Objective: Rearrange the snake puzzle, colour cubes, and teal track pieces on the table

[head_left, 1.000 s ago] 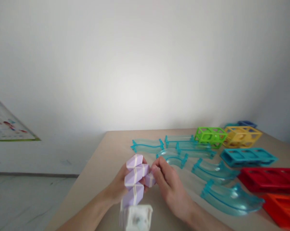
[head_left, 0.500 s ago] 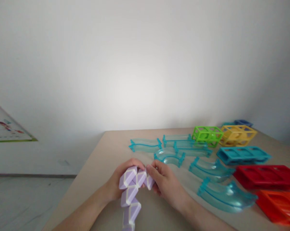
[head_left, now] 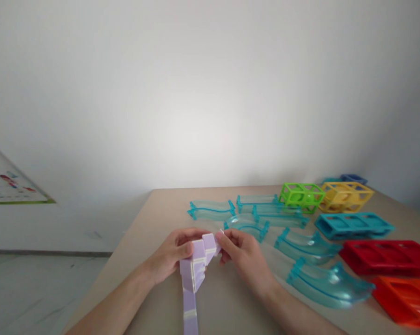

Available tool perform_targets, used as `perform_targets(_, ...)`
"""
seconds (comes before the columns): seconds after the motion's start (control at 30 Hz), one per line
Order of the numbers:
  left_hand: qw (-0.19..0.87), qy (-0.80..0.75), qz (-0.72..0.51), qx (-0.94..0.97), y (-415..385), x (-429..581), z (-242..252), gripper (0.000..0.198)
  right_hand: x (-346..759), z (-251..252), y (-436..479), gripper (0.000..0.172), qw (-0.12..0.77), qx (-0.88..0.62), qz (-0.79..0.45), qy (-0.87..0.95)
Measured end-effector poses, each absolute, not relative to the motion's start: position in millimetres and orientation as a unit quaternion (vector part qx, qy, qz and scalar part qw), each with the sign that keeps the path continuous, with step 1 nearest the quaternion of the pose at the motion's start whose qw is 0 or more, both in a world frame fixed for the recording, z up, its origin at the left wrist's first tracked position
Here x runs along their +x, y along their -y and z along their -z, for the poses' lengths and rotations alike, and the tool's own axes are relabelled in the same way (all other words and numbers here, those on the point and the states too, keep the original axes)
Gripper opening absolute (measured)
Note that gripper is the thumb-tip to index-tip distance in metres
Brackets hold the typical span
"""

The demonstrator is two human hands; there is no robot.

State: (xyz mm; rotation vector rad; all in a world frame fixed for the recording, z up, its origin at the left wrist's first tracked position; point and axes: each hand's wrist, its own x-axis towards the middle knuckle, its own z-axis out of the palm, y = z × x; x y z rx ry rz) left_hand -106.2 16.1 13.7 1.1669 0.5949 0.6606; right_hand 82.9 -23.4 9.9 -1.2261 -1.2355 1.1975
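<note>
Both hands hold a purple-and-white snake puzzle (head_left: pixel 193 270) made of linked wedge segments, above the near part of the table. My left hand (head_left: pixel 171 253) is closed on its upper left side, with the thumb laid against a segment. At the upper right end, my right hand (head_left: pixel 239 251) pinches a segment between thumb and fingers. Between the hands the segments are bunched together. A straight tail of the puzzle runs down past the bottom edge of the view.
On the tan table (head_left: pixel 143 218) lie several clear teal track pieces (head_left: pixel 331 284). To the right stand a green frame block (head_left: pixel 302 197), a yellow one (head_left: pixel 347 196), a teal one (head_left: pixel 354 225), a red one (head_left: pixel 387 257) and an orange one (head_left: pixel 408 300). A white wall (head_left: pixel 210 93) rises behind.
The snake puzzle has been turned: its zigzag segments now show flat faces, and the lower part hangs straight. My left thumb has come round to the near side.
</note>
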Motion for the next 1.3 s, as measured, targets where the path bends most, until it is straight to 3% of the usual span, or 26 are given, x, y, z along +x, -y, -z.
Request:
perform_targets(0.27, 0.825, -0.192, -0.212, 0.488, -3.9, -100.6, -12.4, 0.063, 83.7, -5.2, 24.4, 0.046, 0.505, -0.478, -0.461, 0.551)
perform_targets(0.47, 0.776, -0.261, -0.410, 0.402, -9.1, -98.5, -19.1, 0.038, 78.6, 4.7, 26.1, 0.061, 0.490, -0.434, -0.614, 0.441)
perform_targets(0.6, 0.718, -0.320, -0.513, 0.346, -14.2, -96.7, -31.2, 0.025, 75.0, -2.0, 37.8, 0.038, 0.399, -0.406, -0.556, 0.605)
perform_targets(0.8, 0.726, -0.278, -0.522, 0.352, -12.5, -97.4, -31.5, 0.023, 75.8, -2.7, 40.8, 0.011, 0.333, -0.386, -0.363, 0.780)
perform_targets(1.03, 0.768, -0.163, -0.477, 0.396, -12.1, -103.7, -28.7, 0.027, 79.5, 6.4, 34.3, 0.015, 0.366, -0.349, -0.357, 0.785)
perform_targets(1.23, 0.754, -0.207, -0.429, 0.452, -6.7, -100.1, -18.0, 0.023, 79.0, 13.1, 29.5, 0.006, 0.371, -0.408, -0.396, 0.734)
perform_targets(1.3, 0.739, -0.216, -0.406, 0.493, -5.0, -99.0, -12.8, 0.032, 79.2, 15.7, 28.8, 0.015, 0.383, -0.415, -0.420, 0.710)
